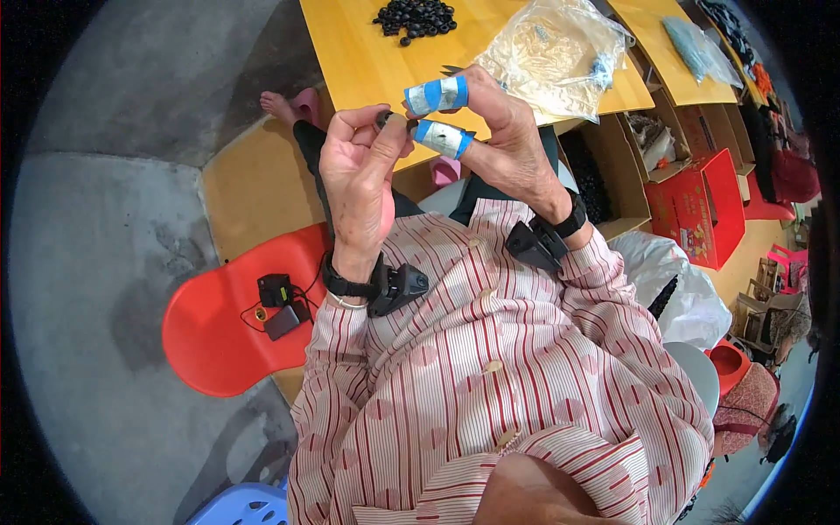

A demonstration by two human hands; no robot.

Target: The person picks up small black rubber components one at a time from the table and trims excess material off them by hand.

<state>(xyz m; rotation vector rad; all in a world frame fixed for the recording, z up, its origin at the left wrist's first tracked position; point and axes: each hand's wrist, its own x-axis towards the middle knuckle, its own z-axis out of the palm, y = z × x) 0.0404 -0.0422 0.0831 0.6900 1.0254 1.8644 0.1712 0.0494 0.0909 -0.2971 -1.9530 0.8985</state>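
A small black part (385, 116) sits pinched between the fingertips of my left hand (359, 175), raised above my lap and just short of the table (350, 52) edge. My right hand (499, 140) closes in on the same piece from the other side, thumb and forefinger wrapped in blue tape (437, 94), tips meeting the left hand's. Both hands are closed in a fine pinch on it; whether a second piece is held there I cannot tell.

The part is tiny and held only by fingertips, so a slip seems the main risk: taped fingers feel less, and a dropped piece could fall into my striped shirt (499, 367) or onto the grey floor (96, 262) and be hard to find.

On the yellow table lie a heap of black parts (416, 17) and a clear plastic bag (556, 57). A red chair (214, 341) at my left carries a small black device with a wire (278, 293). To my right stand open cardboard boxes and a red box (704, 206).
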